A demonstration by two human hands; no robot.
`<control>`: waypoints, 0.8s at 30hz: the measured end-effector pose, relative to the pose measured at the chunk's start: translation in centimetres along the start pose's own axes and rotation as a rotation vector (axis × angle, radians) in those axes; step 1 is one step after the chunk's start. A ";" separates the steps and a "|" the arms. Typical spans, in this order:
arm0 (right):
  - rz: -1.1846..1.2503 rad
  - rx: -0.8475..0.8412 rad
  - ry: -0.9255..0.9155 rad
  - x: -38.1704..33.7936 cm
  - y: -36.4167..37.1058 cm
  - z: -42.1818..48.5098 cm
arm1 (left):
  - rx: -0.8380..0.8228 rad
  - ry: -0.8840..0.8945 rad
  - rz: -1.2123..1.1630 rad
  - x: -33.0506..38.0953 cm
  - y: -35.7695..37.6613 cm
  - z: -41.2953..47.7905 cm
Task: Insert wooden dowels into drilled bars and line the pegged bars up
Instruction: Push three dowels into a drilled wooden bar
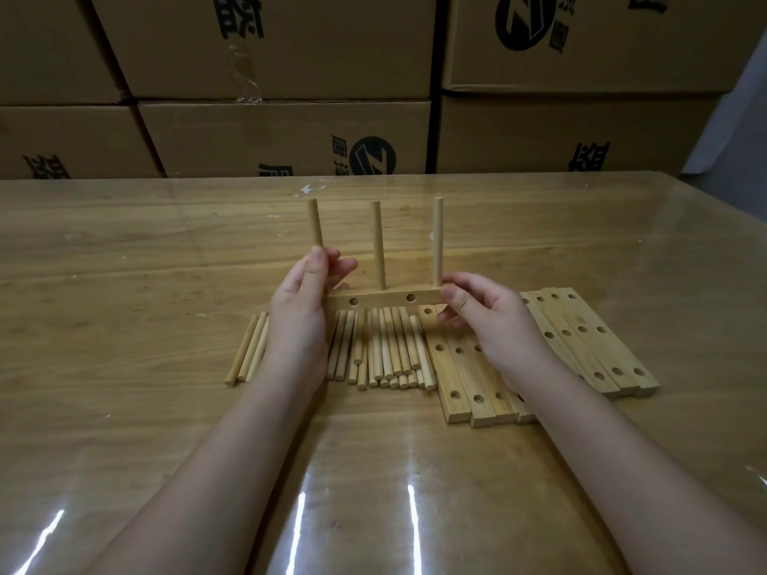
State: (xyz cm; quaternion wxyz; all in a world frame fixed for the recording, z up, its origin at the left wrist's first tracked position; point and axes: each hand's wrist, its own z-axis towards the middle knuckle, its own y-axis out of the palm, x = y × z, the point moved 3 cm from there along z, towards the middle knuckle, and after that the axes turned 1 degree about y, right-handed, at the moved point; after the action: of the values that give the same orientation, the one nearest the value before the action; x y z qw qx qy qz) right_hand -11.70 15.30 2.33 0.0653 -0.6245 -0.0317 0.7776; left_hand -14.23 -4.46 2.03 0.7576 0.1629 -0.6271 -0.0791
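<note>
Cardboard boxes (pixel 282 134) stacked behind the table (pixel 124 284) carry black printing: a round logo with a slanted Z-like stroke beside Chinese characters. The print looks upside down and is cut off at the box edges, so I cannot read it.

Over the middle of the table, the pegged bar (pixel 386 300) is held a little above the loose dowels (pixel 386 350). Its long axis runs left to right across the view. A side face with two drilled holes is turned toward the camera. Three pegs stand up from its top face, roughly upright and parallel: the left dowel (pixel 315 224), the middle dowel (pixel 378 242) and the right dowel (pixel 438 238).

The left hand (pixel 299 309) pinches the left dowel low down between thumb and fingers and covers the bar's left end, so that peg's seating is hidden. The right hand (pixel 485 313) pinches the bar's right end between thumb and curled fingers, just below the right dowel.

The loose dowels lie flat, packed side by side, their long axes pointing away from the person. A few lie left of the left wrist. To the right, the spare bars (pixel 589 338) lie flat in touching rows with their holes facing up, their long axes also running away from the person and angled slightly. The right forearm crosses over them.

A glossy clear sheet covers the wood-grain table and reflects bright streaks.
</note>
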 end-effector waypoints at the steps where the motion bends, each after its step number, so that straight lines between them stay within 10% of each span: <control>1: 0.010 0.015 0.004 0.0 -0.1 0.0 | 0.002 0.048 0.088 0.2 0.0 -0.2; 24: -0.041 0.033 0.036 0.6 -0.3 0.0 | -0.060 -0.274 -0.514 1.3 -0.7 0.6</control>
State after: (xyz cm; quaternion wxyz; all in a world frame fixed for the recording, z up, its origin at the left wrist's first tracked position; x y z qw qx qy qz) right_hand -11.83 15.67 1.83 0.0922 -0.6366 -0.0303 0.7650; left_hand -14.49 -5.58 3.07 0.6255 0.2819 -0.6591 -0.3080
